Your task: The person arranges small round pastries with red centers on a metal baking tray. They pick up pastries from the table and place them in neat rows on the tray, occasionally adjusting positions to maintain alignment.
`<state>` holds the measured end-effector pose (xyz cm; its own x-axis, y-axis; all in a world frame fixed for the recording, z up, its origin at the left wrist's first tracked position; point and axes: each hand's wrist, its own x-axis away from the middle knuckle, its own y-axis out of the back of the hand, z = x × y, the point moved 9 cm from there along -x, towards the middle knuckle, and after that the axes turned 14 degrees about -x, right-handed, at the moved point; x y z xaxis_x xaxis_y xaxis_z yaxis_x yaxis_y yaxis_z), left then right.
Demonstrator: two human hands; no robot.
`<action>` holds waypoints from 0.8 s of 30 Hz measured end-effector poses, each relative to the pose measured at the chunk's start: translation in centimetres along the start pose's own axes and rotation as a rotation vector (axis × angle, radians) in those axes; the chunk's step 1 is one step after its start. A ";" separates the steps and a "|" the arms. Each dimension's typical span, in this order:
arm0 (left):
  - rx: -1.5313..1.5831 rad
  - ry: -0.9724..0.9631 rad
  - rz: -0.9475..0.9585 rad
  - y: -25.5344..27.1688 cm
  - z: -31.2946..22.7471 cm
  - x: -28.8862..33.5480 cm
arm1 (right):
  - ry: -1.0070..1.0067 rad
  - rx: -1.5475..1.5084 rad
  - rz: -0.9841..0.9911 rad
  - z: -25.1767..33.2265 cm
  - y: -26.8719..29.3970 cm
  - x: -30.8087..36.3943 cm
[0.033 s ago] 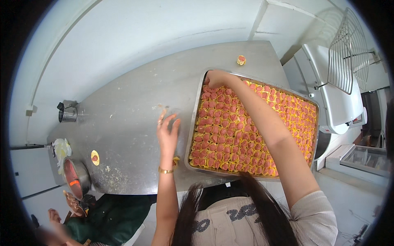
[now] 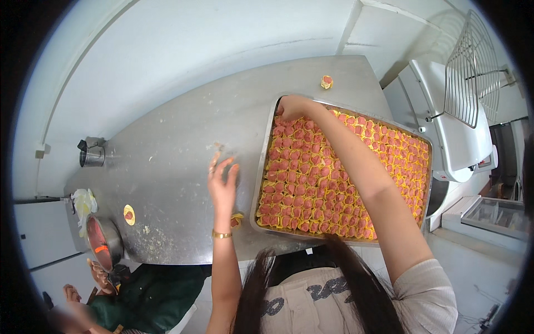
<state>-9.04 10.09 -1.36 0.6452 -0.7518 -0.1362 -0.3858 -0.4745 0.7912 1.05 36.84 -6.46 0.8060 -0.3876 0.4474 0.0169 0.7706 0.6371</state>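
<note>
My right hand (image 2: pixel 291 106) reaches over the large metal tray (image 2: pixel 258 195) into its far left corner. Its fingers are curled down and closed there; whatever they hold is hidden. Rows of siu mai dumplings (image 2: pixel 300 178), yellow wrappers round pink meat filling, cover the tray. My left hand (image 2: pixel 223 181) hovers left of the tray over the steel table (image 2: pixel 183 145), open, fingers apart and slightly blurred. By my left wrist lies a small yellow-wrapped piece (image 2: pixel 237 219), partly hidden. A single dumpling (image 2: pixel 326 82) stands on the table beyond the tray.
A wrapper with a dab of filling (image 2: pixel 129 215) lies at the left. Near it are a metal bowl (image 2: pixel 118 240) of pink filling, a plastic bag (image 2: pixel 84 205) and a metal cup (image 2: pixel 92 155). A co-worker in dark green (image 2: pixel 153 298) stands lower left. A wire rack (image 2: pixel 464 72) hangs right.
My left hand has shifted slightly left, showing more of the yellow piece by the wrist. My right hand stays in the tray's corner with hardly any movement.
</note>
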 end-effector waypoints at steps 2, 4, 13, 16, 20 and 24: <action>-0.046 -0.021 -0.120 2.2 2.8 0.7 | 0.007 -0.011 0.021 0.2 -0.1 0.5; -0.008 0.104 -0.180 3.9 7.1 1.0 | 0.016 -0.018 0.022 0.3 0.1 0.9; -0.346 0.268 -0.432 7.9 14.8 6.4 | 0.014 0.033 0.087 0.9 1.1 0.5; -0.448 0.178 -0.409 6.2 14.0 7.2 | 0.084 0.036 0.058 1.4 1.3 0.9; -0.545 0.218 -0.348 5.7 15.0 6.9 | 0.164 0.048 0.024 2.6 1.3 1.5; -0.566 0.247 -0.327 5.5 15.3 7.0 | 0.219 0.016 -0.055 3.6 2.0 2.3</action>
<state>-16.74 -4.79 -7.09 0.8268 -0.4527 -0.3339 0.2134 -0.2969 0.9308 0.82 35.65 -1.87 0.9133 -0.3085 0.2660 0.0564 0.7425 0.6675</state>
